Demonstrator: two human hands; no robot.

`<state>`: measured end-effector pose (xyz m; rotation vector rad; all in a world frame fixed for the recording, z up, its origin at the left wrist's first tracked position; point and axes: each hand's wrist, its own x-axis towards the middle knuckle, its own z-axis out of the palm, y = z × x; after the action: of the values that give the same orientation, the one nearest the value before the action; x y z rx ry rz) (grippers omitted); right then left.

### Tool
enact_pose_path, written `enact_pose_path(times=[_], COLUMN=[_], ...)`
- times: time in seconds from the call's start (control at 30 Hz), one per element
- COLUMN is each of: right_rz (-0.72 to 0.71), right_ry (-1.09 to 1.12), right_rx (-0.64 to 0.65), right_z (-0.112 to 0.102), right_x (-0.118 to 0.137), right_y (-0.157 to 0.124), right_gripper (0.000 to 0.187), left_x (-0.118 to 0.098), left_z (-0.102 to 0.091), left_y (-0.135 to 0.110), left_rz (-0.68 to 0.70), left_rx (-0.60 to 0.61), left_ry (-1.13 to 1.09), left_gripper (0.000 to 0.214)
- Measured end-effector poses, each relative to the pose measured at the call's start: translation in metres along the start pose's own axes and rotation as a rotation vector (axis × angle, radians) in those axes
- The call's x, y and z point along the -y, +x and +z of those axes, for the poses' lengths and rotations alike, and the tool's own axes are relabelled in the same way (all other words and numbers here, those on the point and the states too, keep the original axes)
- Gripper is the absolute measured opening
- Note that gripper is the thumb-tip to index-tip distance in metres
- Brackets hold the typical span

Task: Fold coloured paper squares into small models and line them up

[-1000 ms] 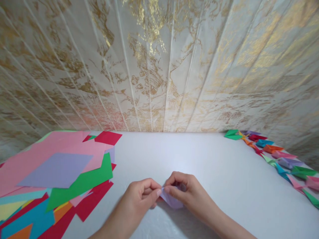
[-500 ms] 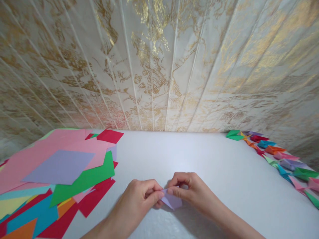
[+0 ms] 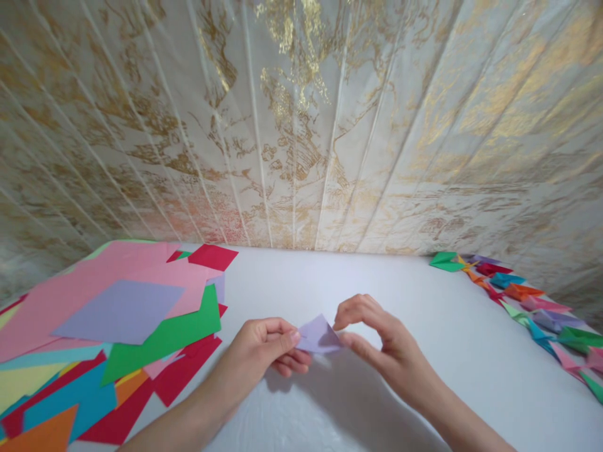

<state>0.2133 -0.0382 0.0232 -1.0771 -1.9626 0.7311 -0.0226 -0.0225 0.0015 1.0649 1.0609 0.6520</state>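
A small folded piece of lilac paper (image 3: 316, 334) is held slightly above the white table. Its left corner is pinched between the thumb and fingers of my left hand (image 3: 271, 345). My right hand (image 3: 377, 329) hovers at the paper's right side with thumb and index finger curved and apart. The right thumb tip is at the paper's right corner; whether it touches I cannot tell. One point of the paper stands upward, and a shaded fold shows on its right half.
Loose coloured sheets (image 3: 136, 307) lie heaped on the left of the white table (image 3: 282, 276). Several small folded paper figures (image 3: 522, 292) run in rows along the right edge. Behind the table rises a gold-patterned curtain (image 3: 292, 125).
Both hands have lifted the lilac paper a little and turned it, so a point faces up. My right hand has loosened its pinch and spread its fingers.
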Motion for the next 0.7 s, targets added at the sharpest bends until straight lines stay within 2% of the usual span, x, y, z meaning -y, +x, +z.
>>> enact_pose_path(times=[0.07, 0.13, 0.27, 0.47, 0.57, 0.7], right_rz=[-0.201, -0.293, -0.343, -0.405, -0.291, 0.084], right_ry=[-0.143, -0.258, -0.358, -0.411, -0.328, -0.034], right_rx=[0.037, 0.039, 0.012, 0.026, 0.012, 0.103], right_z=[0.015, 0.027, 0.033, 0.029, 0.03, 0.031], right_x=[0.009, 0.013, 0.01, 0.005, 0.005, 0.005], right_y=[-0.004, -0.007, -0.01, -0.01, -0.009, -0.008], right_gripper=[0.027, 0.021, 0.011, 0.017, 0.014, 0.011], left_x=[0.001, 0.001, 0.003, 0.005, 0.006, 0.007], left_z=[0.006, 0.01, 0.015, 0.017, 0.016, 0.015], left_y=[-0.003, -0.006, -0.009, -0.008, -0.008, -0.009], left_rz=[-0.007, 0.002, 0.013, -0.026, -0.03, -0.029], left_rx=[0.019, 0.045, 0.081, 0.149, 0.19, 0.221], left_ry=[-0.01, 0.0, 0.011, -0.043, -0.026, 0.023], left_gripper=[0.05, 0.049, 0.049, 0.047, 0.05, 0.051])
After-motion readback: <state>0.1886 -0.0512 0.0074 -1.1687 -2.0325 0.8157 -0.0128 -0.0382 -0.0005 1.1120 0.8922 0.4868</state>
